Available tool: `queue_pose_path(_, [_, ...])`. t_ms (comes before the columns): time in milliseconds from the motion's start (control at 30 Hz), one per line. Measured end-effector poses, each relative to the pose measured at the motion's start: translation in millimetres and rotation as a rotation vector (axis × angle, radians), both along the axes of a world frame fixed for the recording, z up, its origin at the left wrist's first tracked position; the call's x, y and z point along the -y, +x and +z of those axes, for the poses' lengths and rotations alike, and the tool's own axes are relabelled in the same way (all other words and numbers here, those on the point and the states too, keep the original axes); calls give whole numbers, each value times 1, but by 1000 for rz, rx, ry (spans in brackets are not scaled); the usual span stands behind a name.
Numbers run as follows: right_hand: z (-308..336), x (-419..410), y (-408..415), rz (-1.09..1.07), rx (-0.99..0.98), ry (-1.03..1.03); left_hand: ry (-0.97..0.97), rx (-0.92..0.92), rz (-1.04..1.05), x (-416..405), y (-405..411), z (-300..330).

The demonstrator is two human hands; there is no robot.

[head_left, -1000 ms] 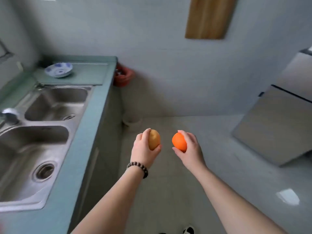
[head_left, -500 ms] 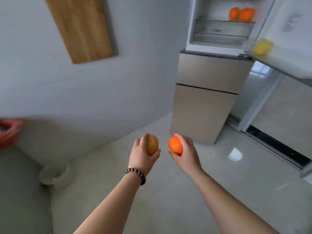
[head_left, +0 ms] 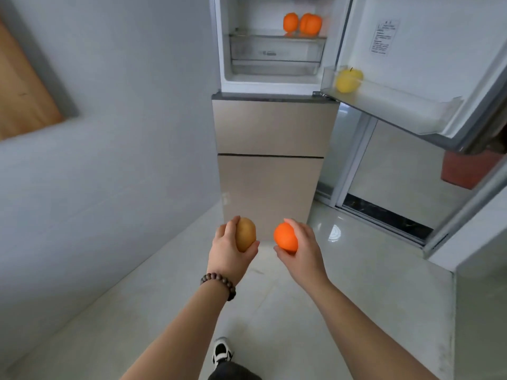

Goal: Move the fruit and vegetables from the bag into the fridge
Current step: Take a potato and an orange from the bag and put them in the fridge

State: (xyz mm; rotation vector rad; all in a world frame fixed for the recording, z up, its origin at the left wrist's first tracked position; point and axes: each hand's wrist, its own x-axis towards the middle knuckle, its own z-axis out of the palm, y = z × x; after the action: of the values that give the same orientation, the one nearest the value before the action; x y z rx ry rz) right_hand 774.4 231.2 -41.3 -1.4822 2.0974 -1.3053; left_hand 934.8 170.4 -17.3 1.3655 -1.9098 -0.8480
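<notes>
Produce is in both hands: the left hand (head_left: 227,249) grips a potato (head_left: 245,234) and the right hand (head_left: 303,249) grips an orange (head_left: 285,237), both held low, well short of the open fridge (head_left: 270,127). The step is probably best done by raising each piece to the shelf (head_left: 258,37) beside the peppers (head_left: 301,22), and setting it down flat so that it cannot roll out.

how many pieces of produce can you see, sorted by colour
orange: 3, two on the fridge shelf and one in the right hand
yellow: 1, in the door bin
brown: 1, in the left hand
total: 5
</notes>
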Motion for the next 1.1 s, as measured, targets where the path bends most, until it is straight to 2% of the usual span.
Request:
queue_pose_path(433, [57,281,-69,-138,-25,-113,-61,-52,-107,288,-70,46])
queue_pose_path(733, [95,396,-132,-192,-76,-198,-173,-124,-185,416,-135,88])
queue_pose_path(1100, [150,551,-241,-120,-39,-372,-337,-176,-167,560,-240,148])
